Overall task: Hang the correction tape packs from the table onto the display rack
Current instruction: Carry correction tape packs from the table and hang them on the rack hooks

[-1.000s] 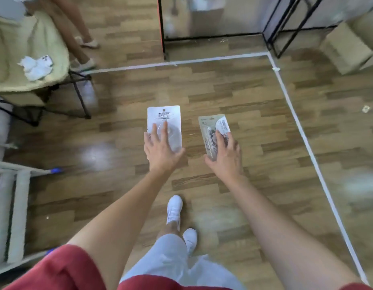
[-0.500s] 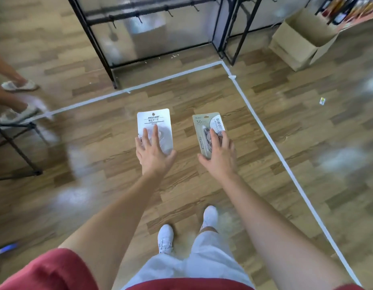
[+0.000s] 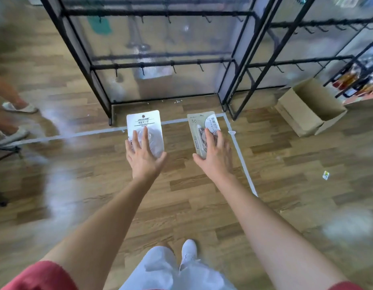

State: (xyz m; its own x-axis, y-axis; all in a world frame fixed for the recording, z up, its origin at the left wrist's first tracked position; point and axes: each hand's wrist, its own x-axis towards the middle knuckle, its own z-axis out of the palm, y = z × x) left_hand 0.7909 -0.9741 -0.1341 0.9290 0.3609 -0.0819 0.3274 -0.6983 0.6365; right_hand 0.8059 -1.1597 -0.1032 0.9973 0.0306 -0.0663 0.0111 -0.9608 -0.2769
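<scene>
Left hand (image 3: 143,158): fingers fanned across the front of the white pack (image 3: 142,122), thumb at its lower edge, pinching it; pack carried in the air, short of the display rack (image 3: 160,63), level with its foot.
Right hand (image 3: 214,158): same story; fingers spread over the beige pack (image 3: 197,124), thumb under its corner; pack in front of the rack's right post.
Hooks (image 3: 173,66): the row on the rack's lower bar looks bare; blurred, hard to be sure.
Progress: both packs are off the tabletop and in hand, I'd say; neither is hung yet.
Left to do: close on the rack; thread each pack's hanging hole onto a hook.
Cardboard box (image 3: 307,109): open, right of the rack.
</scene>
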